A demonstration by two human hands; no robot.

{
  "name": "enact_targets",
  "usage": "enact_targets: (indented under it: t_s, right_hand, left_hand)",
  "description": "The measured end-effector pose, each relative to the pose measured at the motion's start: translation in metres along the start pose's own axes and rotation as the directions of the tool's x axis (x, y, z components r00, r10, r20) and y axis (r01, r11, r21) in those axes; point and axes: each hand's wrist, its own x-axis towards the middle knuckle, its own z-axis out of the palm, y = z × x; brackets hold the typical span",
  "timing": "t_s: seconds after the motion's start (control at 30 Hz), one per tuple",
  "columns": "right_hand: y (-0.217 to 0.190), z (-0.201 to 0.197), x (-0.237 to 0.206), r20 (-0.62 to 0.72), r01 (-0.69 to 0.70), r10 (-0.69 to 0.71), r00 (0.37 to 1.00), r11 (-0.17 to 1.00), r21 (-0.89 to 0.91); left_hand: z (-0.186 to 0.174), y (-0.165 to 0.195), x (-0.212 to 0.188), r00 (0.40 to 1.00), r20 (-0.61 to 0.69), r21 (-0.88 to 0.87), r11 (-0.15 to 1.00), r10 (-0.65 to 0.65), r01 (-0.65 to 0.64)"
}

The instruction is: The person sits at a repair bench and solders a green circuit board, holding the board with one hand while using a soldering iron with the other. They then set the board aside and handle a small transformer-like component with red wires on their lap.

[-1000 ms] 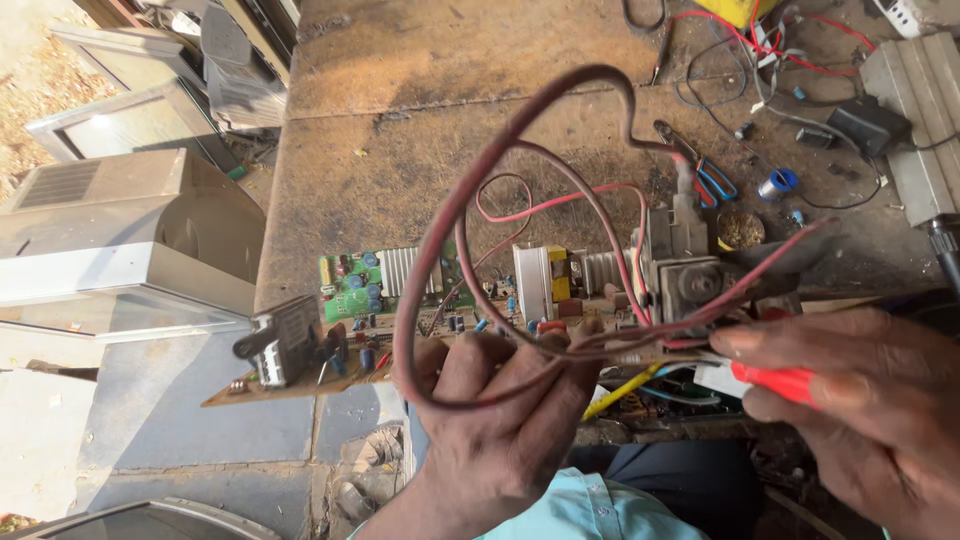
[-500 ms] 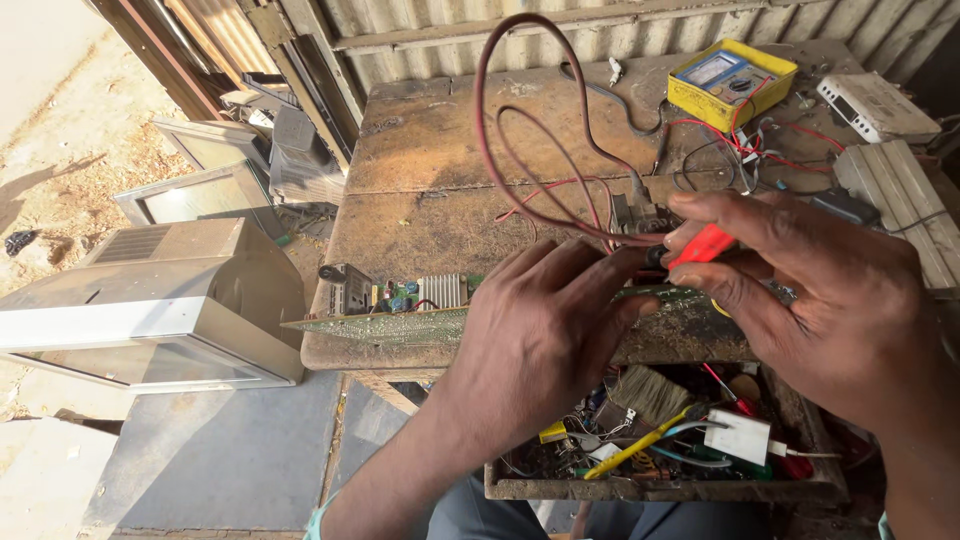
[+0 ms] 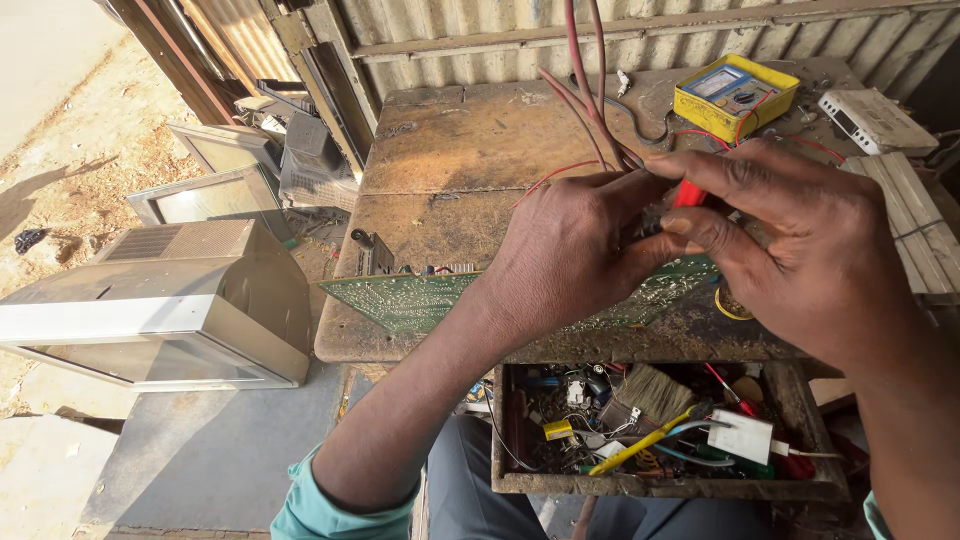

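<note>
We see first the worn wooden workbench [image 3: 470, 150], its top scarred and stained, with an old grey television set [image 3: 150, 310] lying on the ground to its left and an open drawer [image 3: 660, 480] of odd parts and wire scraps below its front edge. On the bench's far right corner sit a yellow multimeter [image 3: 735, 95] and a white box [image 3: 875, 120], well apart from the hands.

The green circuit board [image 3: 420, 298] is held up over the near edge with its solder side toward us — likely so that the joints and tracks are in plain sight. It looks dusty, dense with small silver points, its right part hidden behind the hands.

Our left hand [image 3: 570, 260] is curled over the board's middle, fingers closed on it and on the bundle of red wires [image 3: 590, 100] that rises from there and loops out of the top of the view. Our right hand [image 3: 800, 250] comes in from the right, thumb and forefinger pinched on a red-handled tool [image 3: 688, 193] — its tip is hidden between the hands, so we cannot tell what it touches.
</note>
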Motion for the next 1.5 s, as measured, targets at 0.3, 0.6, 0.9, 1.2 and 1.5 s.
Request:
enact_targets:
  t_s: [0.3, 0.6, 0.9, 1.2, 1.5]
  right_hand:
    - [0.004, 0.000, 0.000, 0.014, 0.028, -0.026, 1.000, 0.987, -0.161]
    - [0.049, -0.013, -0.115, -0.172, -0.265, 0.235, 0.957, 0.947, -0.182]
    - [0.123, -0.045, -0.361, -0.466, -0.830, 0.697, 0.546, 0.374, -0.414]
    - [0.155, -0.017, -0.403, -0.376, -0.902, 0.823, 0.426, 0.416, -0.114]
    - [0.190, -0.001, -0.358, -0.287, -0.835, 0.785, 0.549, 0.501, -0.228]
  left_hand:
    - [0.016, -0.005, 0.007, 0.998, 0.040, -0.065, 0.997, 0.043, -0.041]
    - [0.011, -0.017, 0.020, 0.992, 0.098, -0.111, 0.990, -0.075, 0.085]
    - [0.020, -0.027, 0.021, 0.973, 0.197, -0.417, 0.888, -0.119, 0.193]
    - [0.029, -0.012, 0.015, 0.971, 0.176, -0.144, 0.972, -0.162, 0.188]
    - [0.027, -0.040, 0.041, 0.965, 0.126, -0.340, 0.904, -0.230, 0.260]
